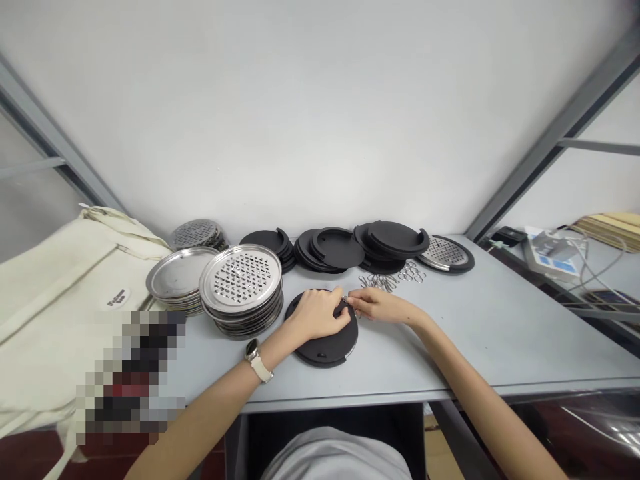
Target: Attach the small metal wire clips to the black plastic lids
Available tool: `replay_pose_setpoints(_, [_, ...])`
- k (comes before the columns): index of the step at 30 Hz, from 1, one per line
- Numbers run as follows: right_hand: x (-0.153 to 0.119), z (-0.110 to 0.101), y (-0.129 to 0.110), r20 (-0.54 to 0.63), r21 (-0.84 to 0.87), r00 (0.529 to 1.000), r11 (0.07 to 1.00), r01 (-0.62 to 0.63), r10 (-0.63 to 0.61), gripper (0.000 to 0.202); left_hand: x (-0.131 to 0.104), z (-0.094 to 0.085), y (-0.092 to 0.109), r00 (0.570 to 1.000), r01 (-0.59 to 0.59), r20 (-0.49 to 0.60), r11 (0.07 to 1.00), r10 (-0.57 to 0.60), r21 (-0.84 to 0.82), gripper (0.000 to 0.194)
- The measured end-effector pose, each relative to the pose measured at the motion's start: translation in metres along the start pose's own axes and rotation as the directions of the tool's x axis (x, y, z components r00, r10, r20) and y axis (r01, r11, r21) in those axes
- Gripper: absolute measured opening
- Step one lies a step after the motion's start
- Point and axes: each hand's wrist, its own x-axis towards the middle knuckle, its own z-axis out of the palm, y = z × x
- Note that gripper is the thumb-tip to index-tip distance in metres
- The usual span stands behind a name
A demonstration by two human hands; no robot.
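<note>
A round black plastic disc (320, 350) lies on the grey table in front of me, a sliver of shiny metal showing at its lower right edge. My left hand (320, 313) rests over the disc, fingers closed around its upper right part. At that same edge my right hand (377, 305) pinches a small shiny piece that looks like a metal wire loop, mostly hidden by the fingers. Just beyond my right hand is a loose pile of wire loops (383, 283). Left of the disc stands a stack of round metal grater plates (241, 279).
Plain metal plates (183, 273) and more grater plates (197, 233) stand at the left. Black discs (337, 248) are stacked along the wall. An assembled grater disc (447, 255) lies at the right. A cream cloth bag (60, 300) covers the left end.
</note>
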Motion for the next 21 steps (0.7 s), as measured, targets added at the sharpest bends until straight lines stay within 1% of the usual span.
replay_pose_setpoints(4, [-0.0008, -0.0003, -0.0025, -0.008, -0.024, 1.0, 1.0, 0.012, -0.012, 0.037, -0.0002, -0.0017, 0.0011, 1.0, 0.027, 0.004, 1.0, -0.027, -0.013, 0.023])
replay_pose_setpoints(10, [0.0004, 0.0007, -0.0018, -0.011, -0.074, 0.998, 0.996, 0.053, -0.054, 0.025, 0.0002, -0.0022, 0.0007, 0.999, 0.032, 0.027, 0.999, -0.031, -0.023, 0.019])
replay_pose_setpoints(14, [0.0004, 0.0005, -0.0022, -0.003, -0.069, 0.999, 0.996, 0.051, -0.052, 0.022, 0.0004, -0.0028, 0.0011, 0.998, 0.038, 0.048, 0.999, -0.037, -0.022, 0.018])
replay_pose_setpoints(16, [-0.0004, 0.0003, -0.0026, 0.003, -0.05, 0.999, 0.998, 0.043, -0.043, 0.022, 0.0004, -0.0027, 0.0011, 0.998, 0.043, 0.046, 0.999, -0.042, -0.022, 0.022])
replay_pose_setpoints(18, [-0.0014, 0.0001, -0.0025, 0.009, -0.028, 1.0, 0.999, 0.028, -0.028, 0.022, 0.0002, -0.0026, 0.0006, 0.999, 0.038, 0.037, 0.999, -0.037, -0.019, 0.029])
replay_pose_setpoints(21, [-0.0025, -0.0001, -0.0019, 0.016, -0.01, 1.0, 1.0, 0.007, -0.007, 0.022, -0.0002, -0.0033, -0.0006, 0.999, -0.006, 0.038, 1.0, 0.006, -0.02, 0.032])
